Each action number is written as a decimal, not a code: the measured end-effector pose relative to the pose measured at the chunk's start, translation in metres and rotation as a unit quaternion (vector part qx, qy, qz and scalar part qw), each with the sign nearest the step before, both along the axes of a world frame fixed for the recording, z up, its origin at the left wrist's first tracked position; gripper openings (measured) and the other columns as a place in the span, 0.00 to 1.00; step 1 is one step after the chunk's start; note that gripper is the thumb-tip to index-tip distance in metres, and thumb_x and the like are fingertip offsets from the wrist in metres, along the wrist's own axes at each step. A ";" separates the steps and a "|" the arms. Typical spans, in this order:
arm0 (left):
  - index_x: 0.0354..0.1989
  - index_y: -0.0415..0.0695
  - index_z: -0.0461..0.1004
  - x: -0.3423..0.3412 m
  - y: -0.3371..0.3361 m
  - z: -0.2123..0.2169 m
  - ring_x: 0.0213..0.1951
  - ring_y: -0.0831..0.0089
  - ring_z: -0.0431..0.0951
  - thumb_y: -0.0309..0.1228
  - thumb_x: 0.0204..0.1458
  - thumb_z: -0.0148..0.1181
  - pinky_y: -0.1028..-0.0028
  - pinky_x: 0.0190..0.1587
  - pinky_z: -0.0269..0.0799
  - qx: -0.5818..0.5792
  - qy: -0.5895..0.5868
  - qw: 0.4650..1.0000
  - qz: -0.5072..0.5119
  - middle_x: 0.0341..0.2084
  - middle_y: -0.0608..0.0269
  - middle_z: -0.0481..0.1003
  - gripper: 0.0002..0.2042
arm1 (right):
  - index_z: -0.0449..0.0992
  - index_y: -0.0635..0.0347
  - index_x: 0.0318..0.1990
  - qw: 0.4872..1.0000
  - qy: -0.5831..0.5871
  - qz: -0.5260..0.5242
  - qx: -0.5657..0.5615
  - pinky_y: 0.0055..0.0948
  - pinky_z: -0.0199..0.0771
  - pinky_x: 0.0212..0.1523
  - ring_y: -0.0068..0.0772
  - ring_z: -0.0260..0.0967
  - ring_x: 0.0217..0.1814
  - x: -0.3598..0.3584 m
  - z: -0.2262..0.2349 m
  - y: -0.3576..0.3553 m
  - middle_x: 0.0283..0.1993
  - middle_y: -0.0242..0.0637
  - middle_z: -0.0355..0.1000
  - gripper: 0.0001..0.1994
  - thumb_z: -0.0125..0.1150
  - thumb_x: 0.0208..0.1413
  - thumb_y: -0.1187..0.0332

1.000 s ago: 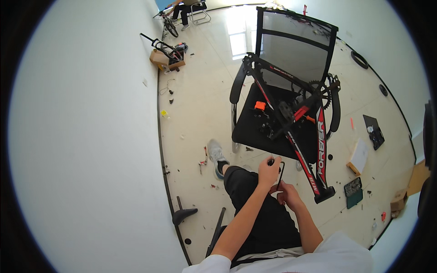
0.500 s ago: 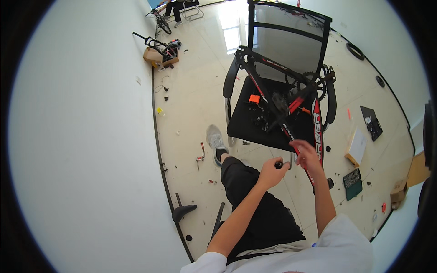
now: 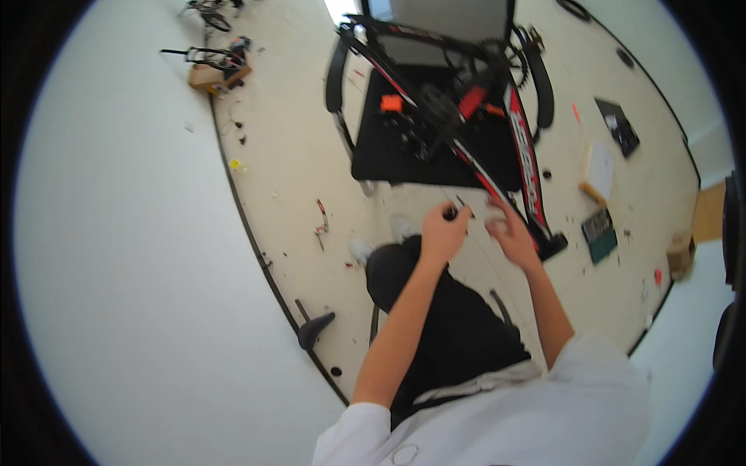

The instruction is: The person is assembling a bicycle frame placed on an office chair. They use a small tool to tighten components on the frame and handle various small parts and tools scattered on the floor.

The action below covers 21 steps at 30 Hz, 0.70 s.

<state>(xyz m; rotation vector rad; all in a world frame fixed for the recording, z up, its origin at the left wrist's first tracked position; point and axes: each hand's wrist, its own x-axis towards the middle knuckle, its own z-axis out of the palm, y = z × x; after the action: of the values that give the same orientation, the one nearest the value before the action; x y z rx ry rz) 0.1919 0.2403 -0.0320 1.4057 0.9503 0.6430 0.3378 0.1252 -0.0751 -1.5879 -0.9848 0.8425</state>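
Note:
My left hand (image 3: pixel 443 239) is closed around a small black cylindrical part (image 3: pixel 450 212), whose kind I cannot make out. A thin dark tip shows beside it at the fingers. Just to the right, my right hand (image 3: pixel 514 237) has its fingers apart and slightly curled, with nothing visible in them. It is nearest to the lower end of a black, red and white bicycle frame (image 3: pixel 527 167). The frame lies across a black office chair (image 3: pixel 373 161). On the seat are an orange block-shaped thing (image 3: pixel 392 103) and several small dark parts (image 3: pixel 412 140).
A bicycle saddle (image 3: pixel 315 330) lies by the left wall. On the right floor are an open green case (image 3: pixel 602 242), a white box (image 3: pixel 597 171) and a black case (image 3: pixel 622 132). A cardboard box (image 3: pixel 207 78) with bicycle parts stands far left. Small parts are scattered about.
The view has shifted, so the chair and frame appear higher and further left. My outstretched foot has drawn back beside the other. The black part remains in my left hand.

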 end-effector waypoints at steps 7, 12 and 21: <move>0.21 0.40 0.68 -0.018 0.014 0.004 0.13 0.80 0.65 0.34 0.50 0.57 0.75 0.14 0.56 -0.182 -0.025 0.981 0.058 0.12 0.66 0.68 0.12 | 0.74 0.63 0.46 0.982 -0.023 0.161 -0.097 0.30 0.73 0.43 0.33 0.72 0.42 -0.056 0.011 0.031 0.43 0.39 0.74 0.12 0.58 0.56 0.71; 0.17 0.41 0.64 -0.014 0.019 0.000 0.12 0.79 0.64 0.35 0.50 0.55 0.75 0.13 0.56 -0.138 -0.052 0.982 0.118 0.10 0.66 0.65 0.15 | 0.75 0.66 0.41 0.984 0.002 0.172 -0.048 0.29 0.72 0.42 0.30 0.73 0.38 -0.092 0.040 -0.006 0.40 0.39 0.75 0.09 0.55 0.58 0.70; 0.14 0.36 0.65 0.008 0.010 0.009 0.14 0.76 0.62 0.38 0.53 0.57 0.71 0.20 0.60 -0.070 0.023 0.996 0.048 0.08 0.62 0.65 0.20 | 0.78 0.65 0.45 0.923 0.315 0.220 0.028 0.27 0.72 0.42 0.29 0.73 0.40 -0.066 0.095 -0.001 0.44 0.36 0.75 0.11 0.55 0.60 0.69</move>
<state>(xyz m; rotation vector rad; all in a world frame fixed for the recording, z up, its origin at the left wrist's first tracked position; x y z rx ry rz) 0.1995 0.2498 -0.0232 1.2615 1.0841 0.6064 0.2716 0.1241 0.0198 -0.9371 -0.8777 1.5041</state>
